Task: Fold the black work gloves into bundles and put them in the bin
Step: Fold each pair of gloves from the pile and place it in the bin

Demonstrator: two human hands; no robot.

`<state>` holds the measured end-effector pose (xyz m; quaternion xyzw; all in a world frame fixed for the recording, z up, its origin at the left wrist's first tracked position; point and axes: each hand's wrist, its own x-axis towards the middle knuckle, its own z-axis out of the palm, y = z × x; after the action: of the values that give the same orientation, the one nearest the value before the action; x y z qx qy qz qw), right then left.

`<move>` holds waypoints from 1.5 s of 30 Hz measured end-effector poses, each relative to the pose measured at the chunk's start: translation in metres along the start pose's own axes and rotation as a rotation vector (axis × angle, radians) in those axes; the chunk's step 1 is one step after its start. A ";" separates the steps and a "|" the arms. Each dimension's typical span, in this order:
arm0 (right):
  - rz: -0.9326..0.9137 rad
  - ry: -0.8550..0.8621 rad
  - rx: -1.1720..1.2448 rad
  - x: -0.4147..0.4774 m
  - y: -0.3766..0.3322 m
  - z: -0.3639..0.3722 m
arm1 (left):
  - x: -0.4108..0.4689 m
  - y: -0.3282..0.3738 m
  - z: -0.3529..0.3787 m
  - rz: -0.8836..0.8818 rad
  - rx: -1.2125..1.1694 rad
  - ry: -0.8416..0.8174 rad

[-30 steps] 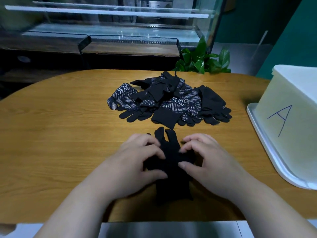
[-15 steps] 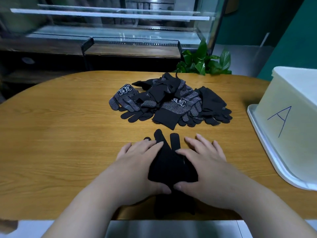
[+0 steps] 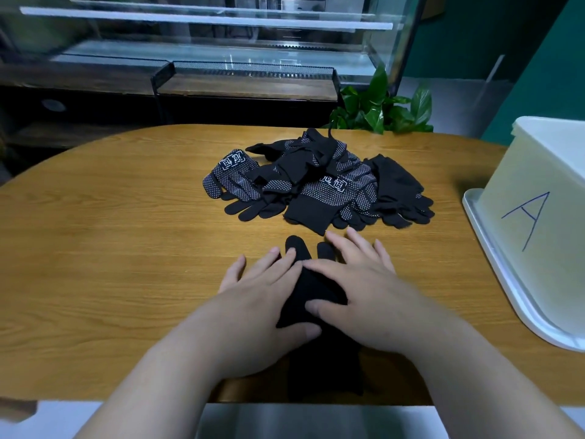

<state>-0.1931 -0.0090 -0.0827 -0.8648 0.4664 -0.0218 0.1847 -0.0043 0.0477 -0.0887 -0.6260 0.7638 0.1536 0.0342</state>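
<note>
A blue handwritten "A" marks the bin point(image 3: 519, 172); white logos point(image 3: 235, 160) on gloves point(image 3: 316, 198) left of it are illegible.

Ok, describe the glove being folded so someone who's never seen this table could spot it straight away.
Start at the wooden table, with the white bin marked A at its right end. Near the front edge, before the pile of gloves, lies a plain black glove. Unlike the pile's gloves, it lies apart, the left hand and right hand pressing flat on it.

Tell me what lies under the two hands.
A black glove lies under the left hand and right hand; its fingertips and cuff show, the rest is mostly covered.
</note>
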 end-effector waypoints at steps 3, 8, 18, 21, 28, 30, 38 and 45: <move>0.039 -0.006 -0.025 0.001 0.003 0.003 | 0.005 -0.005 0.002 -0.012 -0.001 -0.021; 0.084 0.033 -0.059 -0.003 0.007 0.003 | 0.009 -0.005 0.003 -0.066 -0.018 0.061; 0.026 0.057 -0.059 -0.002 0.010 0.009 | 0.003 -0.003 -0.001 -0.038 -0.026 0.074; 0.019 0.027 -0.119 0.001 0.012 0.012 | 0.005 -0.005 0.000 0.016 -0.036 0.010; 0.004 0.080 -0.028 -0.002 0.015 0.010 | 0.007 -0.007 -0.002 0.025 -0.098 0.015; -0.009 0.142 0.036 -0.003 0.016 0.008 | 0.007 -0.011 -0.003 0.027 -0.149 0.074; 0.087 0.419 0.088 0.020 0.014 -0.008 | 0.011 -0.016 -0.020 -0.037 -0.315 0.273; 0.134 0.371 -0.228 0.070 0.003 -0.032 | 0.016 -0.023 -0.017 -0.036 -0.363 0.359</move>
<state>-0.1626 -0.0773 -0.0639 -0.8283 0.5483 -0.1153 -0.0022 0.0167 0.0238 -0.0813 -0.6527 0.7062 0.1739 -0.2125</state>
